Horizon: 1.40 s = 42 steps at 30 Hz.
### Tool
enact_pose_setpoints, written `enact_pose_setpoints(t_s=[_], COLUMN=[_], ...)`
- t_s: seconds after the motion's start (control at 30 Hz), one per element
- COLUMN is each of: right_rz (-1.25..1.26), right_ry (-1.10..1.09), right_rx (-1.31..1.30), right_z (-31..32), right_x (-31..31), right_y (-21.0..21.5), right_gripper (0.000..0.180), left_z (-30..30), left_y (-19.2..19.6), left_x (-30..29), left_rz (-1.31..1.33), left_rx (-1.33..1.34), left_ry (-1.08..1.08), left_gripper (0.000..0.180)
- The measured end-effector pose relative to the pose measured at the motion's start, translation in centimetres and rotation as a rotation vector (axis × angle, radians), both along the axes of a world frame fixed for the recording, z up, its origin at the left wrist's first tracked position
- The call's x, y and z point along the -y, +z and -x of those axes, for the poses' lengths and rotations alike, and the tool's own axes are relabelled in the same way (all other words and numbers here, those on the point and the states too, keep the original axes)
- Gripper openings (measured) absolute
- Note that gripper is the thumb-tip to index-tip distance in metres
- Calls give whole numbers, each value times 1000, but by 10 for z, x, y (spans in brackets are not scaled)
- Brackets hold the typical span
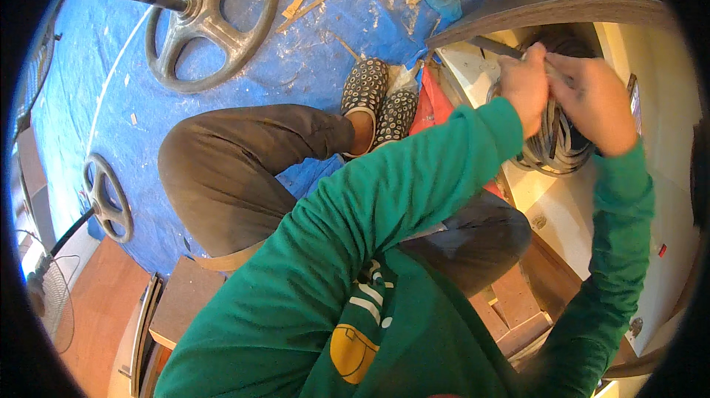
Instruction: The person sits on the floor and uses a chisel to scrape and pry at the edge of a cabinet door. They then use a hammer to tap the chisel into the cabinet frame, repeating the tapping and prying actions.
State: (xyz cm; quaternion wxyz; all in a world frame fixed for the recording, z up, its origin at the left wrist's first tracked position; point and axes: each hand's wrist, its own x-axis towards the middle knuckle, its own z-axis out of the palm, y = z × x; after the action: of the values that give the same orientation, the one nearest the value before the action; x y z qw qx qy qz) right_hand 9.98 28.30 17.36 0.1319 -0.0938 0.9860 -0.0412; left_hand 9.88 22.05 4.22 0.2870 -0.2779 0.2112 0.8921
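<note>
My left hand (526, 89) is closed round a dark grey strip (494, 46), whose end sticks out from the fist toward the upper left. Close beside it, my right hand (597, 101) has its fingers curled in toward the left one; what they pinch is hidden. Below and behind both hands lies a loose coil of grey strip or cable (556, 148) in a pale, box-like recess. Strands of the coil run up between the wrists. Above the hands a wide, dark curved band (577, 6) arches across the upper right.
Blue sheeting (318, 50) with scraps covers the floor. A large spoked handwheel (214, 21) is at the upper left, a smaller handwheel (108, 198) below it. My crossed legs and dotted clogs (364, 87) are in the middle. A wooden block (186, 298) stands at the lower left.
</note>
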Motion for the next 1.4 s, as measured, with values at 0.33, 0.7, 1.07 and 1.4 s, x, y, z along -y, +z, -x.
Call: enact_pose_setpoints(t_s=[0.33, 0.7, 1.07, 1.4], right_rz=[-47, -50, -69, -72], right_ry=[-41, -31, -93, -1], right_rx=[5, -6, 47, -62], right_z=[2, 2, 4, 7], right_x=[3, 3, 18, -1], right_y=[-3, -14, -3, -29], right_gripper=[29, 27, 30, 24], left_z=[3, 0, 3, 5], left_y=[-7, -12, -16, -25], left_x=[-11, -5, -7, -8], left_rz=[95, -3, 33, -36], left_rx=[23, 34, 8, 48], left_ry=[-2, 22, 0, 23], left_gripper=[49, 45, 37, 31])
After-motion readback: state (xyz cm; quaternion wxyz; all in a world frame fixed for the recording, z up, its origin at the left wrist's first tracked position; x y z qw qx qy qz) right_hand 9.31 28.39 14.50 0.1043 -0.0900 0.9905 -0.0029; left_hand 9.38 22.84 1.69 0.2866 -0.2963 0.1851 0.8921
